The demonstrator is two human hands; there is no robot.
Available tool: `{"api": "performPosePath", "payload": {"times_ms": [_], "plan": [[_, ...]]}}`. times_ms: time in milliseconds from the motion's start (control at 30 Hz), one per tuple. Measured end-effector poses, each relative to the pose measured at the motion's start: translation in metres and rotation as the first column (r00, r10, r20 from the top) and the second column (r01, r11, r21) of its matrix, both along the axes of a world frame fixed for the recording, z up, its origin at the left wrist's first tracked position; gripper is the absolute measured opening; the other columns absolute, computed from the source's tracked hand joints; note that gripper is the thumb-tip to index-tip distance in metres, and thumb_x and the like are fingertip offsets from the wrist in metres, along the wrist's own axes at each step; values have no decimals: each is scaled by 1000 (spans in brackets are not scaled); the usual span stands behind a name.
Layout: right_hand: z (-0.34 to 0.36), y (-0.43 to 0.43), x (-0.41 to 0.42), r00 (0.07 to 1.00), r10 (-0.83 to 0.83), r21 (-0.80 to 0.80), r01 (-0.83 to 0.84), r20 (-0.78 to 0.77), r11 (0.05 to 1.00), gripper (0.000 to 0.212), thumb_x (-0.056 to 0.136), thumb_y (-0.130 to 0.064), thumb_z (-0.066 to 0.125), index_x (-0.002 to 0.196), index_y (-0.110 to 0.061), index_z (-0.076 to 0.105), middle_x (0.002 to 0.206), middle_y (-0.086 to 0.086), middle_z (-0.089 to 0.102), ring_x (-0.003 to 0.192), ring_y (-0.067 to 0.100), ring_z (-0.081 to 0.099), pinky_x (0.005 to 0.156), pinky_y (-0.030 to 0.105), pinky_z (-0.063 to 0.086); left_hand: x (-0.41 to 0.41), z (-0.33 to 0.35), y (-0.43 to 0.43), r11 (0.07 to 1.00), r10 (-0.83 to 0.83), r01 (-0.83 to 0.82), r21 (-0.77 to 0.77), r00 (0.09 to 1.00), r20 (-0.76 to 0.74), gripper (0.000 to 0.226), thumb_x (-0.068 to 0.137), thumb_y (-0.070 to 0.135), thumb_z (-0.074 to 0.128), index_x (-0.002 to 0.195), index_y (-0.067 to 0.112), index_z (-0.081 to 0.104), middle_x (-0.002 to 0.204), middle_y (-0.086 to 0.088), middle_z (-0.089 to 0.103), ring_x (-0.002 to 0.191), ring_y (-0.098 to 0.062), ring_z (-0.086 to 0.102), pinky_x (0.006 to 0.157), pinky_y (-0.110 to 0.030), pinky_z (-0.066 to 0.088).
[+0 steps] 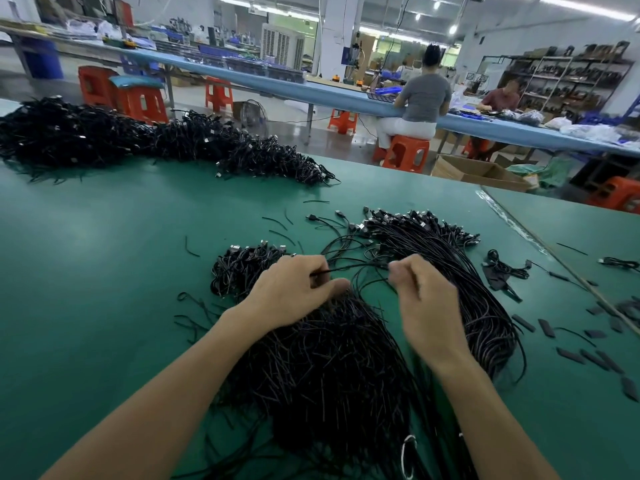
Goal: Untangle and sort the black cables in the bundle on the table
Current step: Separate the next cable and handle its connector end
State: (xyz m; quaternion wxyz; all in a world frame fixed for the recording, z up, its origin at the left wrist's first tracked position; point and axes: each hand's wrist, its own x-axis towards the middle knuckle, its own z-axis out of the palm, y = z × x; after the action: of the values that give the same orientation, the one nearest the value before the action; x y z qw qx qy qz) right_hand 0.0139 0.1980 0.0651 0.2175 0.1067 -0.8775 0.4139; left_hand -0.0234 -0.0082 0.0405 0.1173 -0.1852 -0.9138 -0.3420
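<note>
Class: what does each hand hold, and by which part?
The left hand pinches a thin black cable near its bare end; the right hand pinches further along, apparently the same cable.

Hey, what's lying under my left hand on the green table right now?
Under the left hand lies the tangled bundle of black cables, spreading back toward the wrist. A thin cable stretches from it to the right hand. The table beneath that bundle is covered.

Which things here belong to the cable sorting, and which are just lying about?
In the job: left hand and right hand pinching a single cable; tangled bundle beneath; straightened bunch beside it.
Lying about: far cable pile, flat black pieces, cardboard box.
</note>
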Motion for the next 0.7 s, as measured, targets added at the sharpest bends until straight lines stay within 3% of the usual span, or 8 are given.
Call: {"api": "performPosePath", "payload": {"times_ms": [100,200,300,367,433,533,600,700], "plan": [[3,10,-3,997,-74,-104,71,-20,992,26,102,-33,49,81,-19,58,63,-2,53,52,5,43,49,16,35,8,4,-5,979,-121,79,189,967,224,67,82,77,42,61,14,55,45,12,37,41,-8,32,48,-23,32],[0,10,-6,996,-90,-146,89,0,985,28,101,-36,50,81,-19,60,60,-6,45,50,6,35,47,20,32,19,12,1,880,-400,184,438,784,474,67,93,71,34,57,19,56,46,9,31,43,-12,25,46,-23,27],[-2,8,-8,995,-20,-127,32,94,991,25,100,-35,54,80,-23,65,55,-10,47,44,4,35,43,17,30,31,20,8,660,-691,220,718,551,467,60,100,59,37,58,18,52,48,8,29,42,-10,21,41,-19,24],[-4,3,-6,976,95,-30,-91,194,995,24,99,-31,58,78,-23,67,54,-13,52,44,1,42,46,14,33,36,26,15,482,-792,151,863,495,356,53,99,54,42,61,19,55,50,8,26,42,-8,20,39,-17,23],[-6,-5,1,927,231,49,-257,296,965,28,99,-27,59,72,-31,65,52,-16,52,47,-1,44,50,14,33,35,30,24,332,-778,30,943,573,256,48,98,52,45,68,20,61,51,10,26,42,-6,21,37,-16,24],[-8,-13,11,863,316,86,-377,394,922,26,98,-30,59,73,-30,66,53,-9,46,48,5,36,49,23,30,24,24,33,187,-583,-159,969,776,240,48,104,43,39,82,15,70,53,8,29,43,-5,24,36,-17,25],[-4,-12,15,865,318,127,-392,389,911,25,99,-29,57,77,-27,69,55,-6,49,48,6,37,49,27,32,18,13,35,249,-428,-172,953,863,268,47,107,37,36,94,9,71,56,6,38,47,-7,32,41,-19,32],[5,-9,20,884,306,166,-381,353,910,22,97,-28,58,81,-24,71,68,-4,66,56,14,53,55,31,43,18,0,36,532,-215,-97,841,945,245,44,108,28,37,93,8,72,64,3,59,57,-13,57,59,-29,51]]}}
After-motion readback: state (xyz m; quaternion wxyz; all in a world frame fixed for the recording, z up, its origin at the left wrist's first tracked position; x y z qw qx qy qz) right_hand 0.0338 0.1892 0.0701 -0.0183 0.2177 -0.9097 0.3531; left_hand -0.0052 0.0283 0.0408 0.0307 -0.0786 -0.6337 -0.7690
